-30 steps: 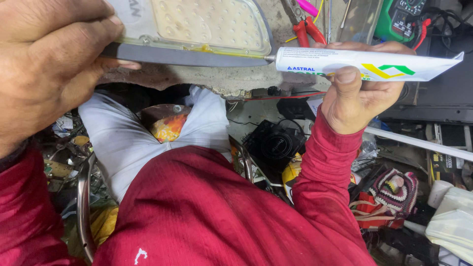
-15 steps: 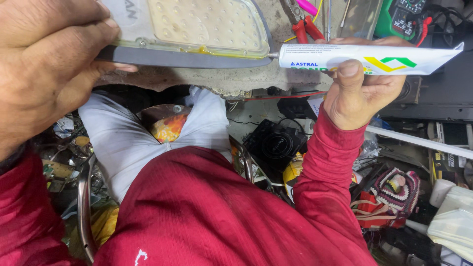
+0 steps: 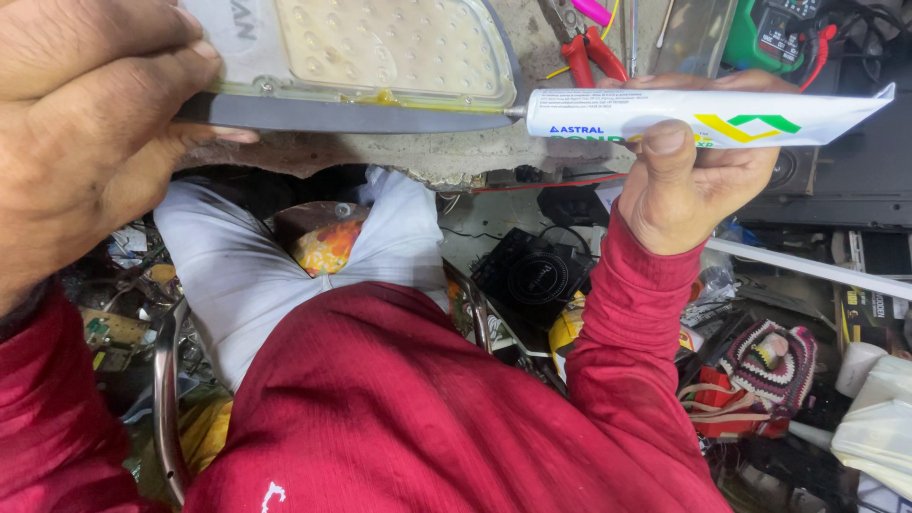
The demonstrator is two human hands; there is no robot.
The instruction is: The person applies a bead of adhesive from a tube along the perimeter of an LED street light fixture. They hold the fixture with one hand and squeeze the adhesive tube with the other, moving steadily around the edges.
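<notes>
Squeezing the white adhesive tube (image 3: 703,116) in a closed right-hand (image 3: 698,180) grip, its nozzle touching the corner seam of the LED lamp housing (image 3: 361,62), which the left hand (image 3: 85,133) clamps, sealing looks underway; next calls for steady tracking along that seam.

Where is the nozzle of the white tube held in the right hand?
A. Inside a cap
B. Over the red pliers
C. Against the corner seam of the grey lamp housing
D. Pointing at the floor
C: the white tube in the right hand has its nozzle tip at the corner seam of the grey lamp housing, which the left hand steadies.
</notes>
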